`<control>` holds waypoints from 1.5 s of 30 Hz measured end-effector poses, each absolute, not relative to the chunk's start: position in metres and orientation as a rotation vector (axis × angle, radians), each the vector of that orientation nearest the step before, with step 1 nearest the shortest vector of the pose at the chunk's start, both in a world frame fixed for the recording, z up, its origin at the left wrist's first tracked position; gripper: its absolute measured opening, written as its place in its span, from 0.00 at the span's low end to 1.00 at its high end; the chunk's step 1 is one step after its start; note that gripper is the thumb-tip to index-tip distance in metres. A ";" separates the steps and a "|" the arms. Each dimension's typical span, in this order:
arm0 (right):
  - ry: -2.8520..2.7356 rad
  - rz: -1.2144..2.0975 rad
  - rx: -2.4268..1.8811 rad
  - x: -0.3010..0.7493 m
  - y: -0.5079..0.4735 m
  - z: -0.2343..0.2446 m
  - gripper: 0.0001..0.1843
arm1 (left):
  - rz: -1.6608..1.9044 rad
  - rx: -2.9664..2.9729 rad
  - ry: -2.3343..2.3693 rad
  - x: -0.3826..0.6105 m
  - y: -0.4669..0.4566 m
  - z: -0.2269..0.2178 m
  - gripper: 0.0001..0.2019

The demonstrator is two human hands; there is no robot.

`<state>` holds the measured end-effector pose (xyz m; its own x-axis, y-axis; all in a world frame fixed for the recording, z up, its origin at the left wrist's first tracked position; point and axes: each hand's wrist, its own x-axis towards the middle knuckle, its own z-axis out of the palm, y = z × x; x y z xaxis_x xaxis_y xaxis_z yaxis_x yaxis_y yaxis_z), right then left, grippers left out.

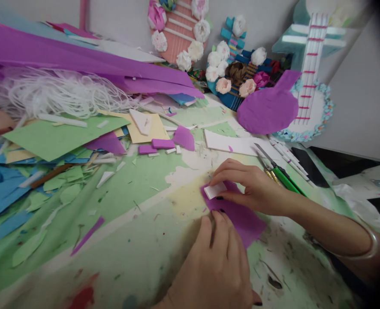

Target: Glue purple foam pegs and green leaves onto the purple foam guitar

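On the green surface (138, 189), the right hand (254, 189) pinches a white strip (215, 190) against purple paper (241, 219), which the left hand (215, 262) pins flat (fingers extended, gripping nothing); wrapping seems underway, calling for careful alignment.

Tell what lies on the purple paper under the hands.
A white block on the paper's corner, pinched by the right hand; the left hand presses its edge. Anything under the hands is hidden.

Green bench (128, 240) fills the view — paint-stained, worn to pale patches, littered with paper scraps (58, 139). Behind the bench, a plain grey-white wall (366, 94) runs across — flower-trimmed paper guitars (177, 36) leaning against it. Soft, even light lies over the bench top.
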<state>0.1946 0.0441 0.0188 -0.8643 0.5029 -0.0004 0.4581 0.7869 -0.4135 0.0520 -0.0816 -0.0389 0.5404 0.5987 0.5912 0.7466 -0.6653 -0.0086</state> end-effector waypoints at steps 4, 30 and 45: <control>-2.867 0.608 -0.762 0.192 0.043 0.018 0.12 | -0.812 -2.532 -1.136 0.053 -0.081 -0.039 0.30; -2.800 0.643 -0.861 0.186 0.047 0.013 0.09 | -0.838 -2.504 -1.137 0.054 -0.080 -0.040 0.30; -2.754 0.662 -0.845 0.184 0.047 0.012 0.06 | -0.783 -2.554 -1.128 0.052 -0.080 -0.040 0.31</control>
<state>0.1845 0.0466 0.0118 -0.8208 0.5695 0.0448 0.4869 0.7384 -0.4665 0.0523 -0.0801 -0.0397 0.5580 0.6109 0.5617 0.7401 -0.6725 -0.0039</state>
